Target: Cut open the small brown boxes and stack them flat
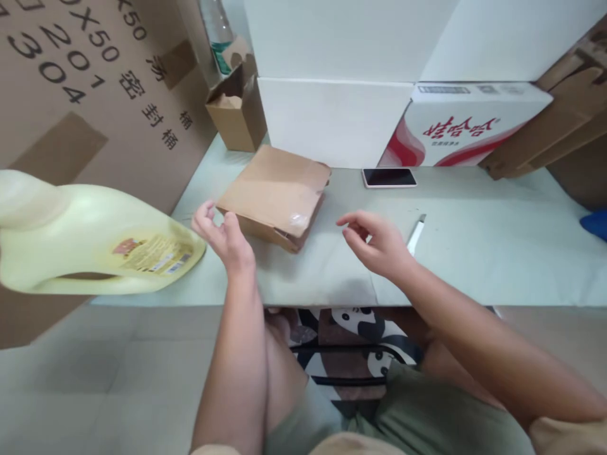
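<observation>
A: Where is the carton [277, 186] on your bench [512, 240]?

B: You have it just above the centre of the frame, lying flat and turned at an angle. Its lid gapes a little at the near right corner, where clear tape [298, 220] shines.

A: And how is each grip of yours?

B: Your left hand [232, 246] is loosely half open, thumb apart from the curled fingers, with hold of nothing. It is at the carton's near left corner; you cannot tell from this view whether it touches. Your right hand [377, 243] is near the centre, right of the carton and apart from it, fingers bent, a small gap between thumb and forefinger, empty too.

A: What else is about your hands?

B: A white knife [416, 236] lies just beside your right hand, and a phone [389, 177] lies above it in the frame, face up. At the left edge you have a yellow bottle [95, 240], its base near your left fingers. A small box [241, 117] stands open at upper left.
</observation>
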The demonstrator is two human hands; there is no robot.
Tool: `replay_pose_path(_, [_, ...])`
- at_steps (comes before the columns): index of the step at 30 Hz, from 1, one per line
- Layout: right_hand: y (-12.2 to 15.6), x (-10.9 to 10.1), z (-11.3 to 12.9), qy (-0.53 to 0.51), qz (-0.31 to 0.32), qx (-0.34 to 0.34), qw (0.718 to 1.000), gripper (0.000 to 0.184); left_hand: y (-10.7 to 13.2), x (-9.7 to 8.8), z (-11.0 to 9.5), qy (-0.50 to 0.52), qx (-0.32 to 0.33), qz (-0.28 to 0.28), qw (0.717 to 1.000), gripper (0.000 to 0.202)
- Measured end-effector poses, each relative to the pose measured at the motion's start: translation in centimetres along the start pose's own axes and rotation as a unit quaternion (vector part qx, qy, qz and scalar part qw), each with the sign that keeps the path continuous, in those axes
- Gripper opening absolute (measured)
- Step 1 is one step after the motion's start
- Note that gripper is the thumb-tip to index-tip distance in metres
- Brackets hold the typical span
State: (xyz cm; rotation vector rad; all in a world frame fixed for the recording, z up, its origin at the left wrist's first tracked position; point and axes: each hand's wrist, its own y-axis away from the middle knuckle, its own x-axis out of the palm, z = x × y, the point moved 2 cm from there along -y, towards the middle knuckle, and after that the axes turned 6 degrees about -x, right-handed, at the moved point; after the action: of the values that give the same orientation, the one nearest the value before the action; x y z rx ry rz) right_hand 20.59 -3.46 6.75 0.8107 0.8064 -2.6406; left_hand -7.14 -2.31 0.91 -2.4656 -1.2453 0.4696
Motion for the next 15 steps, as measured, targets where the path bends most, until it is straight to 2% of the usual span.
replay_pose_path(3, [3.2, 0.0, -3.1, -0.038, 0.028, 0.041, 0.998, 0.02, 0.7, 1.1, 0.5, -0.098, 0.057, 0.142, 0.983, 0.048])
replay_pose_path(5, [5.1, 0.3, -4.9, -0.059, 0.035, 0.059, 0.996, 0.02, 1.4, 1.6, 0.5, -0.164, 0.069, 0.186, 0.966, 0.056])
replay_pose_path(9, [7.4, 1.0, -7.0, -0.07, 0.019, 0.08, 0.994, 0.019, 3.4, 2.0, -1.1, -0.224, 0.116, 0.209, 0.945, 0.087])
replay_pose_path(11, [7.7, 1.1, -7.4, -0.076, 0.03, 0.082, 0.993, 0.019, 4.5, 2.2, -2.0, -0.237, 0.142, 0.231, 0.933, 0.094])
replay_pose_path(13, [7.7, 1.0, -7.4, -0.087, 0.046, 0.078, 0.992, 0.019, 4.9, 2.6, -2.6, -0.245, 0.154, 0.225, 0.93, 0.086])
replay_pose_path(15, [7.6, 0.7, -7.2, -0.095, 0.046, 0.07, 0.992, 0.02, 4.5, 3.0, -2.7, -0.237, 0.161, 0.182, 0.941, 0.066])
